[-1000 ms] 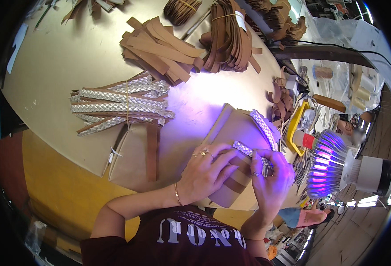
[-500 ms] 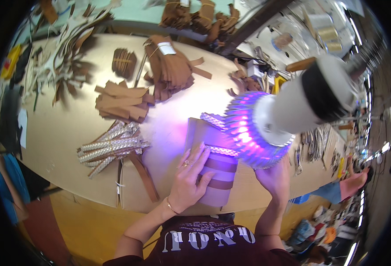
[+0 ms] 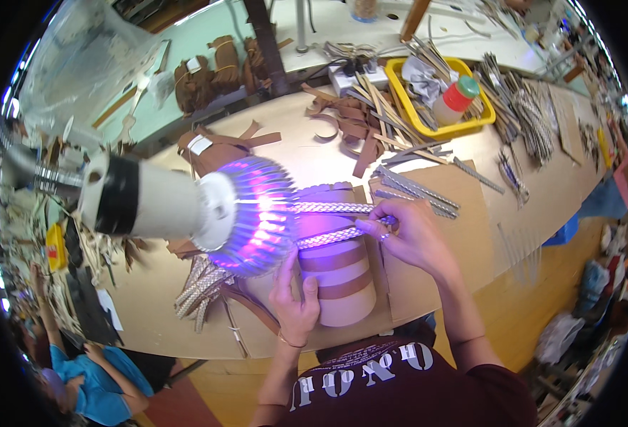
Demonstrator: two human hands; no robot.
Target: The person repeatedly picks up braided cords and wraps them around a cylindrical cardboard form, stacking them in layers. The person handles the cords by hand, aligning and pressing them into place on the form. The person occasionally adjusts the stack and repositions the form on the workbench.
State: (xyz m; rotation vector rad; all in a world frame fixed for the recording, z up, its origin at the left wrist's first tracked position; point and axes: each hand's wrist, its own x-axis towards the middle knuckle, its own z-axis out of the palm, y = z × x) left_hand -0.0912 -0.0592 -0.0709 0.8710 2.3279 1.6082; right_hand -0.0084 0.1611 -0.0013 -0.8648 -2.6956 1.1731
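Observation:
A pale cylindrical form (image 3: 335,309), wrapped with brown leather bands (image 3: 346,286), lies on the table before me. Two silvery braided straps (image 3: 331,237) run across its upper part. My right hand (image 3: 412,231) is at their right end, fingers pinched on the end of the lower braided strap. Against the form's left side rests my left hand (image 3: 296,306), thumb and fingers stretched out and apart. A lit lamp (image 3: 253,217) with a ribbed head hides the straps' left ends and the left fingertips.
The lamp's arm comes in from the left. More braided straps (image 3: 203,285) lie bundled left of the form. Cardboard (image 3: 435,263) lies to the right, with grey strips (image 3: 417,192) on it. Farther back stand a yellow tray (image 3: 488,117) with a bottle and brown leather strips (image 3: 346,117).
The view has swung right, putting the lamp on the left. My right hand, partly hidden behind the lamp before, now pinches the strap's end. My left hand has slid to the form's side.

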